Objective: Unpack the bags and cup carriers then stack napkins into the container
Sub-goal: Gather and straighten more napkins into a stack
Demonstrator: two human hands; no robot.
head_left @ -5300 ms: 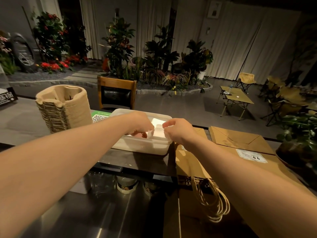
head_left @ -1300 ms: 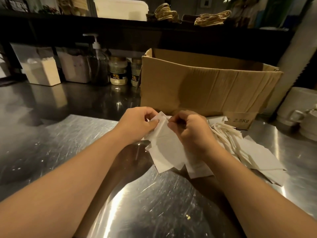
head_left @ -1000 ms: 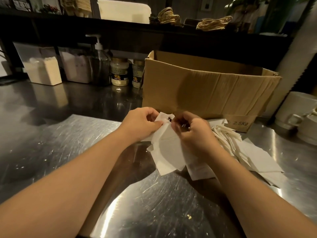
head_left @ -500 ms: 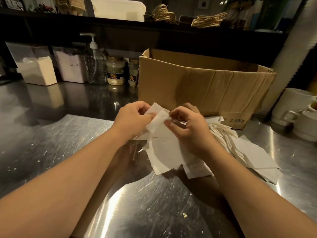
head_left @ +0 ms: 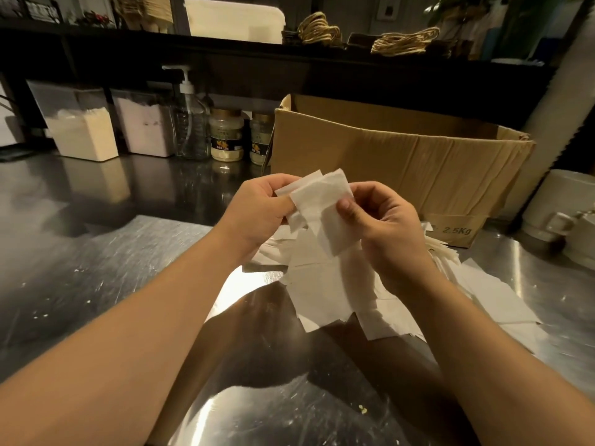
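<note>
While both hands pinch napkins [head_left: 322, 207] (raised) | left hand [head_left: 257, 217], right hand [head_left: 383, 226] grips clamped | box [head_left: 386, 165] behind

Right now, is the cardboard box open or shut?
Open: the box has no flaps over its top, and its inner back wall shows above the front rim. What it holds cannot be seen.

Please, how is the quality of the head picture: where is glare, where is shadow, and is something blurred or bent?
Head view: dim warm light; strong glare on the steel counter below the napkins; forearm shadows darken it nearby. The shelf behind is nearly black. The right edge near the mugs is smeared, and the wide lens bends the cardboard box.
</note>
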